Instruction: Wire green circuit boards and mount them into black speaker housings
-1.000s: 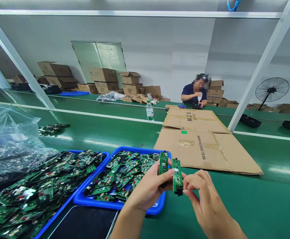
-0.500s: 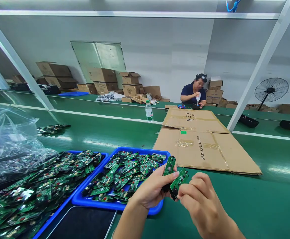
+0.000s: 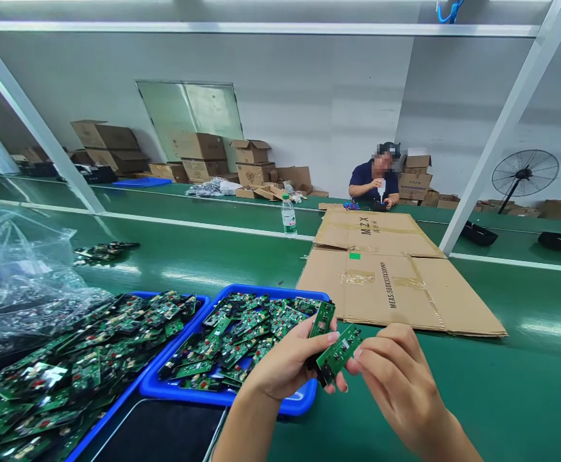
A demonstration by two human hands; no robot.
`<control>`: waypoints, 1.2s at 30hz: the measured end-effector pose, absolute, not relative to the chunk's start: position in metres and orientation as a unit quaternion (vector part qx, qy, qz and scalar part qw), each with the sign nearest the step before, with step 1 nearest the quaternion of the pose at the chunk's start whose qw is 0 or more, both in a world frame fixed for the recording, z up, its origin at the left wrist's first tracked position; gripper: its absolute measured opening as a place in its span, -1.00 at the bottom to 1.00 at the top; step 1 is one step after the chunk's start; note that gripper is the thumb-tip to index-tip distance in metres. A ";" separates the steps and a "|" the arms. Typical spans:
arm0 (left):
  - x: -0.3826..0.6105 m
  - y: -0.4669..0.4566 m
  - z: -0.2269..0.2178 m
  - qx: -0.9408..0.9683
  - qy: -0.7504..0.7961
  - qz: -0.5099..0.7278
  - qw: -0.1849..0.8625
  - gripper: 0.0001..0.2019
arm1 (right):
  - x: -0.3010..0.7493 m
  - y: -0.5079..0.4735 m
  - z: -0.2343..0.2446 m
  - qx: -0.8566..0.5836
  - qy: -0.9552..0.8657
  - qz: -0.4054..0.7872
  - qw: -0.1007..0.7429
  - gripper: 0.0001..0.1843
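The green tabletop (image 3: 525,385) lies open at three o'clock, a blue plastic tray of circuit boards (image 3: 165,384) at nine. Left hand (image 3: 280,366) grips an upright narrow green circuit board (image 3: 322,319); right hand (image 3: 395,378), equally near, pinches a second board (image 3: 338,351), long axis toward two o'clock.

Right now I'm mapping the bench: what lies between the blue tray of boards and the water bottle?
In the head view, only bare green bench top lies between the blue tray and the water bottle.

"MZX" on the upper cardboard sheet (image 3: 376,232), "MEAS" line on the lower cardboard sheet (image 3: 400,292)
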State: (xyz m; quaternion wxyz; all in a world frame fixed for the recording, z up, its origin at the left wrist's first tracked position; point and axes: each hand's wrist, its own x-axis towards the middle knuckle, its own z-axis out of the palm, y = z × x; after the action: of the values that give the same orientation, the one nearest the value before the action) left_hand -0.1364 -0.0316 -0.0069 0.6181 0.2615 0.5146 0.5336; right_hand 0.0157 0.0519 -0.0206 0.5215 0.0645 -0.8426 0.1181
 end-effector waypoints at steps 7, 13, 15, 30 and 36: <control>-0.143 -0.034 -0.006 0.272 0.572 0.517 0.576 -0.68 | 0.018 0.053 -0.025 0.038 -0.857 0.225 0.462 -0.77; -0.172 -0.032 -0.023 0.288 0.787 0.408 0.363 -0.76 | 0.017 0.062 -0.031 -0.068 -0.882 0.273 0.377 -0.90; -0.183 -0.029 -0.036 0.283 0.854 0.342 0.272 -0.81 | 0.015 0.065 -0.033 -0.096 -0.891 0.279 0.344 -0.92; -0.203 -0.036 -0.044 0.252 0.888 0.327 0.202 -0.73 | 0.011 0.068 -0.043 -0.154 -0.915 0.309 0.209 -0.80; -0.182 -0.047 -0.007 0.275 0.792 0.477 0.266 -0.62 | 0.008 0.068 -0.047 -0.154 -0.916 0.320 0.185 -0.78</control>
State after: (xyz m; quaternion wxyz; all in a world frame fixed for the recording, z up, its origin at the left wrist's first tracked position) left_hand -0.1816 -0.0468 -0.0072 0.2658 0.2746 0.7917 0.4766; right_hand 0.0083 0.0679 -0.0468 0.1845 -0.1544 -0.9165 0.3197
